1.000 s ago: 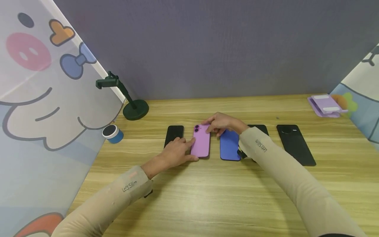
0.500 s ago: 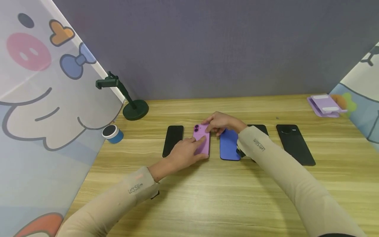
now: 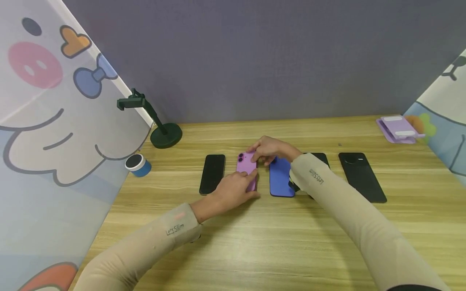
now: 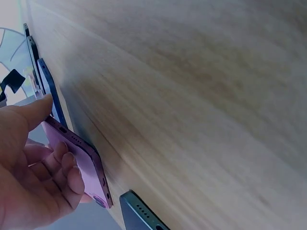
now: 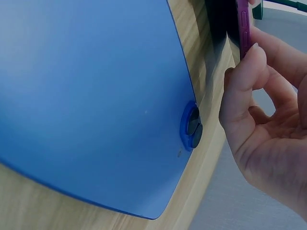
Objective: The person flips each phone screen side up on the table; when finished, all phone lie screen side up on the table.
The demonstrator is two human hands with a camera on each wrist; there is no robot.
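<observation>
In the head view we see even, moderate light, a pale sheen on the table (image 3: 240, 250) at lower centre, and soft shadows beside both sleeves (image 3: 142, 246). The left wrist view is dimmer and cooler, brightest in its upper left corner; we find its upper right blurred. In the right wrist view, we note pale glare on the blue phone (image 5: 96, 105) at upper left.

head view downward, wrist views close, pink phone (image 3: 245, 164) shared
</observation>
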